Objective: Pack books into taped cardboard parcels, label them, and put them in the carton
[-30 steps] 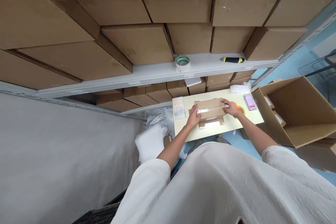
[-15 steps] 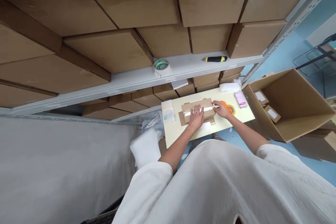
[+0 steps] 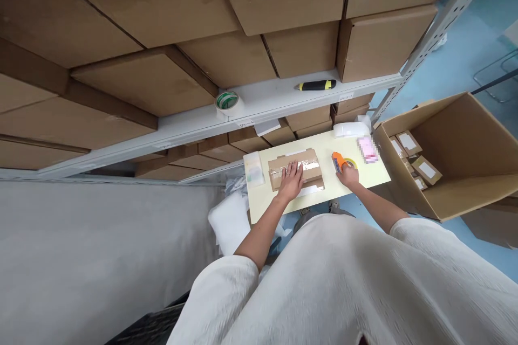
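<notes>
A small brown cardboard box (image 3: 311, 166) lies on the pale yellow table (image 3: 279, 206), a strip of clear shiny tape running along its top. My left hand (image 3: 292, 179) rests flat on it with the fingers spread. To the right of the box, my right hand (image 3: 348, 175) is wrapped round an orange tape dispenser (image 3: 339, 159) with a yellowish roll. White paper (image 3: 309, 190) shows under the box's near edge.
A large open carton (image 3: 465, 188) with several labelled small boxes stands right of the table. Bubble wrap (image 3: 351, 129) and a blurred pink item (image 3: 367, 149) lie at the table's far right. On the shelf are a tape roll (image 3: 227, 101) and a utility knife (image 3: 318, 85).
My right hand has left the box's right end and taken hold of the tape dispenser. My left hand stays on the box. The whole view has shifted a little.
</notes>
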Motion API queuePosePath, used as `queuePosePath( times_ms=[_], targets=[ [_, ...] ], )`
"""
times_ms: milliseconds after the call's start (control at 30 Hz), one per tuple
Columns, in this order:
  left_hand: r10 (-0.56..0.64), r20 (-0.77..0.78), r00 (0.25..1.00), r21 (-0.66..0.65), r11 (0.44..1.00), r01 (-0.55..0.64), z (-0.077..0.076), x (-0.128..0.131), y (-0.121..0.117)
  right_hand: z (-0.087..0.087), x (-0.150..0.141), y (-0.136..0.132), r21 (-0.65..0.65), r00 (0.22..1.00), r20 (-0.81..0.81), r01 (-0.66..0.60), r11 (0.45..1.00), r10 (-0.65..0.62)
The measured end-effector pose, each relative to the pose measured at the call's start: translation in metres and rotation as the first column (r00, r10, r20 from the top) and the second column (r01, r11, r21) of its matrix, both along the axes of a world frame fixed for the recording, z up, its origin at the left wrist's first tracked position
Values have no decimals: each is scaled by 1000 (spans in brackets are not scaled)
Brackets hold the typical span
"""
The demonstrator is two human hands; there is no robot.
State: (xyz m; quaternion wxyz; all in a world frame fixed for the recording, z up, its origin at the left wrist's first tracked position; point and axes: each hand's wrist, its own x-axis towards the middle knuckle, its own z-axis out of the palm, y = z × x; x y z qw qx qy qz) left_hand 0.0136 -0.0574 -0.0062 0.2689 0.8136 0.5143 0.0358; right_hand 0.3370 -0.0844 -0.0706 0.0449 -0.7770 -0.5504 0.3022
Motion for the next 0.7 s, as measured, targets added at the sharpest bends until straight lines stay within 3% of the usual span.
queuePosePath(
  times_ms=[133,267,433,567,700],
  targets=[
    [-27,-100,995,31,999,30,1,0,0,15,-7,4,-96,992,108,-52,994,62],
    [-26,-94,995,58,998,31,-1,-1,0,29,-2,3,-102,987,125,-86,991,98],
    [-25,-61,998,79,996,30,-3,0,1,55,21,8,-93,994,112,1,996,10],
    [-30,-22,999,120,992,32,-3,-1,1,92,37,28,5,986,-165,-22,1000,23],
    [-40,1,999,170,985,39,-4,-1,1,133,27,58,124,847,-506,-117,985,164]
  ],
)
